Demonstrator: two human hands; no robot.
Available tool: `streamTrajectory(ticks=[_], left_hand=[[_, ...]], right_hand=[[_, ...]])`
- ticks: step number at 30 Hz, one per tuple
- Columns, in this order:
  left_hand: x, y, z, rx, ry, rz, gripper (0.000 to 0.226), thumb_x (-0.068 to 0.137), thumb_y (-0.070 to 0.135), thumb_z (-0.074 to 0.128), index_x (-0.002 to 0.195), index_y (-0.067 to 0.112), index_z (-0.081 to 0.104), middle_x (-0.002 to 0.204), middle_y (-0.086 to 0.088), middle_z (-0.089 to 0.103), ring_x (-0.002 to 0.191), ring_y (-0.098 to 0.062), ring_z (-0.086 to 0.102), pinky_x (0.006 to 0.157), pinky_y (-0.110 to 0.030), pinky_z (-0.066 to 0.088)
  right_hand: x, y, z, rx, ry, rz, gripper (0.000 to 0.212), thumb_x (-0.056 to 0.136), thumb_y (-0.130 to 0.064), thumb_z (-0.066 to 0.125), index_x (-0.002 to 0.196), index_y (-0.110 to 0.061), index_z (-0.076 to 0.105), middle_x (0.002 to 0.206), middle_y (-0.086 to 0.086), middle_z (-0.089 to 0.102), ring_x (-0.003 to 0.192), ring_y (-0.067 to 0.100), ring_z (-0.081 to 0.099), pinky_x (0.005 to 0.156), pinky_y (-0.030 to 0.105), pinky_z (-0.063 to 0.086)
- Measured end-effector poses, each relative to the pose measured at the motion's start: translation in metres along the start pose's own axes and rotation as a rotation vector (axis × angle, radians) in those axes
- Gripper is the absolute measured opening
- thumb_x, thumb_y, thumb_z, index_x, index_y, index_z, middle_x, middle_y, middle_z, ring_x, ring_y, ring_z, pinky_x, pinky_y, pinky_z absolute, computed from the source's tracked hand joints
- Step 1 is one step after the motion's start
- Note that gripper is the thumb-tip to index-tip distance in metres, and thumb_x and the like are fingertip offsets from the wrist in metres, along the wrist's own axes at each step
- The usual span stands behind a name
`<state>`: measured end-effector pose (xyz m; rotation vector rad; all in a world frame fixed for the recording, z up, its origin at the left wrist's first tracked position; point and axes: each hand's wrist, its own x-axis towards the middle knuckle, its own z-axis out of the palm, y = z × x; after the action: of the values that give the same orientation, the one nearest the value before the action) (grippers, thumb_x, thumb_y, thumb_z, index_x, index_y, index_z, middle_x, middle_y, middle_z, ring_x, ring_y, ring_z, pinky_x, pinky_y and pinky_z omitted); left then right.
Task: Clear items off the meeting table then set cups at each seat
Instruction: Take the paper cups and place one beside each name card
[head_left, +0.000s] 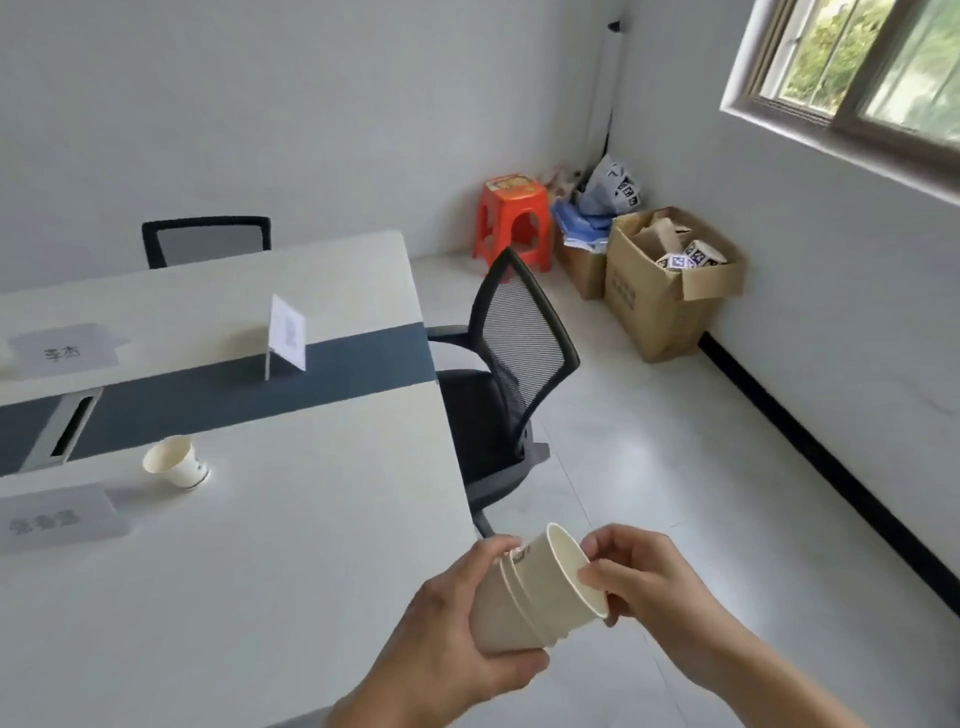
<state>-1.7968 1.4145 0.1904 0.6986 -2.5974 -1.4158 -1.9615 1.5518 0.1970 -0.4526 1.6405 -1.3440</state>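
Stack: nested paper cups (535, 597) were held in the air just off the table's near right corner, mouths tilted up and right.
Left hand: the left hand (462, 639) was wrapped closed around the base of the stack, thumb underneath, fingers over the top.
Right hand: the right hand (639, 577) was pinched on the rim of the outermost cup (571, 582), thumb and fingertips (589, 574) on the lip, other fingers loosely curled.
Cup already out: one paper cup (176, 462) stood upright on the table (311, 545), near side of the dark centre strip, beside a flat name card (49, 517).
Other cards: one flat card (62, 353) far left, one standing card (287, 335) on the strip.
Seats: a black mesh chair (519, 353) sat at the right end, another chair (208, 241) on the far side.
Step (my read): separating one cup to set at the next seat.
How to do it well: hold the base firmly, twist and pull the top cup straight along its axis (nested rims stick), pinch lightly so the lip isn't crushed, check only one comes off, set it upright by the card.
Clutter: table looked cleared of loose items.
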Motion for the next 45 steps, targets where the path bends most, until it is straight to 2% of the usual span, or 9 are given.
streamTrajectory(ticks=[5,11,19,25,28,31,37,42,45], left_hand=[[0.029,0.044,0.060,-0.063,-0.082,0.020,0.069,0.061,0.039,0.079,0.117,0.053,0.042,0.103,0.017,0.061,0.089,-0.009,0.062,0.078,-0.025,0.054],[0.080,0.075,0.091,0.007,-0.187,0.055,0.069,0.061,0.038,0.080,0.115,0.056,0.042,0.105,0.023,0.059,0.091,-0.004,0.060,0.076,-0.020,0.052],[0.201,0.076,0.105,0.000,-0.163,-0.005,0.079,0.059,0.050,0.080,0.125,0.056,0.036,0.103,0.011,0.060,0.090,-0.012,0.062,0.076,-0.028,0.058],[0.318,0.096,0.081,-0.111,-0.104,-0.006,0.081,0.060,0.042,0.086,0.123,0.056,0.037,0.112,0.011,0.058,0.097,-0.014,0.063,0.067,-0.015,0.056],[0.371,0.107,0.072,-0.108,-0.101,0.002,0.078,0.066,0.030,0.087,0.126,0.046,0.040,0.112,0.010,0.057,0.095,-0.011,0.060,0.061,-0.007,0.051],[0.419,0.113,0.068,-0.128,-0.091,-0.012,0.076,0.068,0.021,0.086,0.126,0.043,0.041,0.112,0.011,0.055,0.091,-0.010,0.059,0.055,-0.006,0.050],[0.523,0.106,0.074,-0.121,-0.021,-0.086,0.080,0.066,0.025,0.086,0.132,0.038,0.043,0.117,0.013,0.056,0.101,-0.007,0.059,0.082,-0.022,0.046],[0.613,0.122,0.070,-0.156,0.080,-0.130,0.079,0.066,0.025,0.087,0.130,0.041,0.042,0.116,0.013,0.058,0.095,-0.003,0.062,0.076,-0.022,0.048],[0.664,0.140,0.056,-0.187,0.193,-0.134,0.082,0.063,0.031,0.088,0.129,0.042,0.041,0.116,0.017,0.057,0.093,0.011,0.058,0.075,-0.020,0.047]], right_hand=[[-0.034,0.016,-0.072,0.179,-0.092,-0.047,0.048,0.069,-0.030,0.075,0.113,-0.012,0.070,0.096,0.008,0.070,0.078,0.016,0.057,0.060,0.028,0.044],[-0.033,0.025,-0.121,0.151,0.047,-0.137,0.063,0.054,-0.026,0.084,0.115,-0.015,0.067,0.106,0.005,0.072,0.094,0.013,0.066,0.071,0.024,0.053],[0.030,0.001,-0.229,0.391,0.456,-0.144,0.075,0.046,-0.033,0.074,0.112,-0.002,0.057,0.090,0.012,0.065,0.081,0.024,0.061,0.078,0.037,0.049],[0.071,-0.042,-0.318,0.171,0.626,-0.093,0.066,0.043,-0.044,0.074,0.104,-0.020,0.063,0.079,-0.008,0.073,0.077,0.010,0.065,0.070,0.030,0.047],[0.095,-0.050,-0.352,0.031,0.663,-0.063,0.051,0.053,-0.037,0.077,0.101,-0.023,0.064,0.077,-0.013,0.072,0.068,-0.003,0.064,0.063,0.019,0.046],[0.126,-0.053,-0.385,-0.113,0.647,0.007,0.050,0.056,-0.034,0.079,0.103,-0.027,0.062,0.087,-0.014,0.072,0.076,0.001,0.067,0.069,0.021,0.050],[0.224,-0.079,-0.469,-0.356,0.446,0.136,0.054,0.055,-0.050,0.081,0.103,-0.040,0.058,0.097,-0.010,0.070,0.093,0.008,0.067,0.083,0.034,0.057],[0.334,-0.142,-0.535,-0.451,0.334,0.068,0.054,0.059,-0.048,0.080,0.106,-0.040,0.056,0.098,-0.010,0.068,0.092,0.007,0.065,0.069,0.021,0.055],[0.405,-0.193,-0.558,-0.491,0.295,-0.022,0.054,0.061,-0.050,0.079,0.108,-0.040,0.055,0.101,-0.012,0.067,0.096,0.005,0.064,0.079,0.026,0.055]])
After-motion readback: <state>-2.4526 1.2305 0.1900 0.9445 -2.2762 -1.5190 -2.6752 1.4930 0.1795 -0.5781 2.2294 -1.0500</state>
